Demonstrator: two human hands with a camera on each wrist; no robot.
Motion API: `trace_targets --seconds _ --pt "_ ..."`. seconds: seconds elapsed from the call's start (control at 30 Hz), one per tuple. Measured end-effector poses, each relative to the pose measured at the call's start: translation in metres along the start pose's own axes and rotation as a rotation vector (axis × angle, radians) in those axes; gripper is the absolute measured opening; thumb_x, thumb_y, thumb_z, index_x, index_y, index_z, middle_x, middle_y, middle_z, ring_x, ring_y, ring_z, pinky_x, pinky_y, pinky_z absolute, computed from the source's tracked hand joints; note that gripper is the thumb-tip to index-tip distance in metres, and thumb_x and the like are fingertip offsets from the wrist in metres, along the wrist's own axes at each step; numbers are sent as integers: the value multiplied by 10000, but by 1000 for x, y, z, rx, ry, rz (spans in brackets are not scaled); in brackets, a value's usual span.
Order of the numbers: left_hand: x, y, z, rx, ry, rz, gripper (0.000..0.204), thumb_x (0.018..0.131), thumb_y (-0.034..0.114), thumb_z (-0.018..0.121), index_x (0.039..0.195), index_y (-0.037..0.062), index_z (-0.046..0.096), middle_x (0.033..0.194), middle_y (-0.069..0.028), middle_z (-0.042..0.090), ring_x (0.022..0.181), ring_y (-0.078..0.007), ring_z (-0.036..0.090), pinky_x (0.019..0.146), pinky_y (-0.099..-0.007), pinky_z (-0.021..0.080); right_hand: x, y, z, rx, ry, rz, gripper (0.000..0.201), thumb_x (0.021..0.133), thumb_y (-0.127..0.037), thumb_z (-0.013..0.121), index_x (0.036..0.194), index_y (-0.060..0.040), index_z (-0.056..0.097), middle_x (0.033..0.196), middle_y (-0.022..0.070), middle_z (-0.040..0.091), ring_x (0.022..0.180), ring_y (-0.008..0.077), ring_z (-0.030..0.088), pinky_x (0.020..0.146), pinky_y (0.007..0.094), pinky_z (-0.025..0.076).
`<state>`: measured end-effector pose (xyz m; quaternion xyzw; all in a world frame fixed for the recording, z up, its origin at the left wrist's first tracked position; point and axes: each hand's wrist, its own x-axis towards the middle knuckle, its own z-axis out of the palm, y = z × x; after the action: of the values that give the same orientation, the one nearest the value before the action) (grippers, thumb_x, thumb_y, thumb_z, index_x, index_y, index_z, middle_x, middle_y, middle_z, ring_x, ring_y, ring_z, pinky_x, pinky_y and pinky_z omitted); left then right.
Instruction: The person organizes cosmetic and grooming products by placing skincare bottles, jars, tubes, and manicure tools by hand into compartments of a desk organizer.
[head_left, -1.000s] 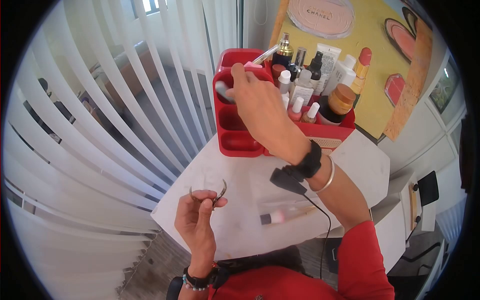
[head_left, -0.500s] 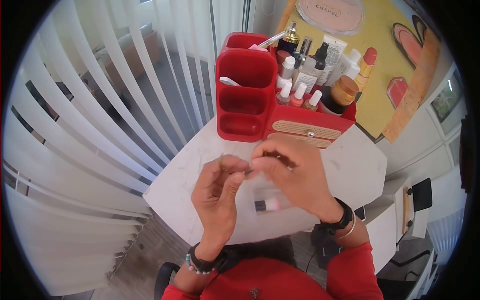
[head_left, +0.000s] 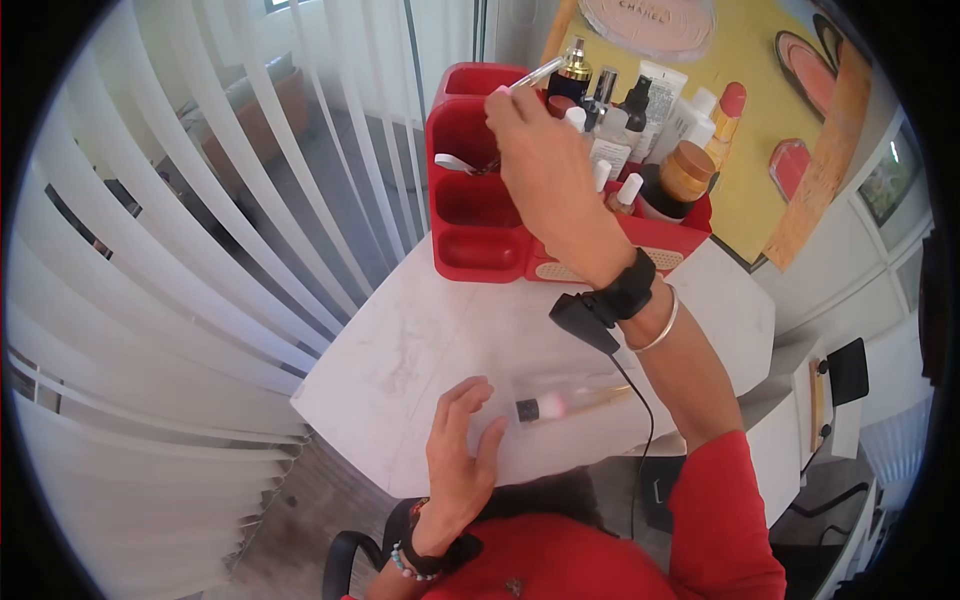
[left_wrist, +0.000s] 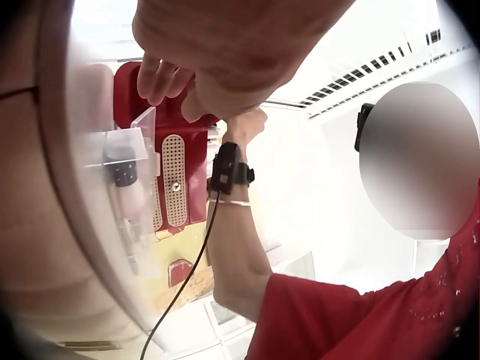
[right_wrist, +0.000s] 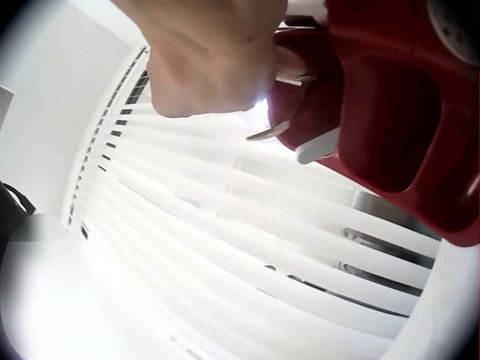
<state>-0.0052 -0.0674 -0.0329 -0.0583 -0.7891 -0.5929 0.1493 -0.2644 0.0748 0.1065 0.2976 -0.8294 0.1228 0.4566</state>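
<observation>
My right hand (head_left: 555,185) reaches over the left compartments of the red organizer (head_left: 436,215). Its fingers pinch a thin, curved brown piece (right_wrist: 271,133) with pointed ends, which hangs at the large compartment beside a white handle (head_left: 453,162). Most of the piece is hidden behind the hand in the head view. Low over the front of the white table (head_left: 360,380), my left hand (head_left: 462,460) is held with loosely bent fingers and nothing in them. Just right of it lies a makeup brush (head_left: 550,405) inside a clear plastic box (left_wrist: 120,142).
Bottles, tubes and a gold-lidded jar (head_left: 688,170) crowd the organizer's right side. Behind them stands a yellow board (head_left: 740,185) with cosmetics shapes. White vertical blinds (head_left: 300,200) border the table's left. A cable (head_left: 645,440) runs down from the right wrist camera.
The curved brown piece passed from my left hand to my right, the hands meeting over the table. My right hand then returned to the organizer; the left drew back beside the brush box.
</observation>
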Motion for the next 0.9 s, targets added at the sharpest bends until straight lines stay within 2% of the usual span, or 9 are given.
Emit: trace_targets --seconds 0.13,0.23,0.27,0.3,0.4,0.5,0.6,0.77,0.9 --pt "-5 -5 0 104 -45 59 443 964 -61 766 1389 8 664 1456 -217 676 1286 -416 675 1082 -464 566 -7 -14 -6 -61 -72 -13 408 804 79 819 1160 50 622 1257 263 620 915 409 784 713 461 655" --pt "-3 -4 4 167 -85 122 432 966 -42 774 1384 6 674 1464 -224 667 1300 -457 643 1082 -502 554 -8 -17 -23 -142 -57 -28 388 807 68 829 1137 59 625 1224 268 625 908 407 785 705 447 656" --pt "-4 -3 6 183 -112 140 429 964 -37 776 1379 7 679 1469 -223 663 1321 -466 622 1092 -515 543 -10 -18 -26 -108 -14 26 329 944 73 680 1267 12 669 1238 203 678 898 427 757 725 525 615" --pt "-5 -4 8 179 -124 134 429 964 -37 776 1379 7 679 1469 -223 663 1321 -466 622 1092 -515 543 -11 -18 -31 -113 -23 35 329 944 73 680 1267 12 669 1238 203 678 898 427 757 725 525 615" --pt "-9 -9 11 227 -148 164 412 946 -38 773 1346 6 684 1467 -230 657 1366 -471 600 1150 -529 508 -17 -27 -63 -88 -36 105 247 983 -31 742 1221 -100 737 1075 76 734 897 367 760 698 473 595" --pt "-9 -3 9 273 -146 203 411 932 -34 784 1329 16 693 1461 -216 656 1355 -470 593 1143 -541 505 -53 -37 -99 85 -96 116 188 995 -31 734 1176 -81 740 1086 85 727 908 357 747 732 452 599" --pt "-7 1 12 336 -154 267 418 916 -15 812 1316 27 699 1452 -190 659 1345 -451 588 1131 -546 507 -110 -43 -137 175 -418 168 240 929 -63 779 1168 -54 764 1104 102 730 997 343 732 777 441 607" --pt "2 11 18 510 -259 385 471 848 23 870 1293 22 716 1367 -156 686 1326 -438 585 1088 -549 515 -201 -36 -166 281 -802 49 298 892 -48 730 1178 19 676 1105 147 697 1117 356 685 854 466 605" --pt "5 11 24 567 -357 429 471 876 85 872 1300 -26 702 1301 -165 673 1308 -430 564 1090 -558 490 -227 -37 -167 184 -773 49 311 864 -51 742 1150 51 679 1096 157 692 1115 357 687 857 445 612"
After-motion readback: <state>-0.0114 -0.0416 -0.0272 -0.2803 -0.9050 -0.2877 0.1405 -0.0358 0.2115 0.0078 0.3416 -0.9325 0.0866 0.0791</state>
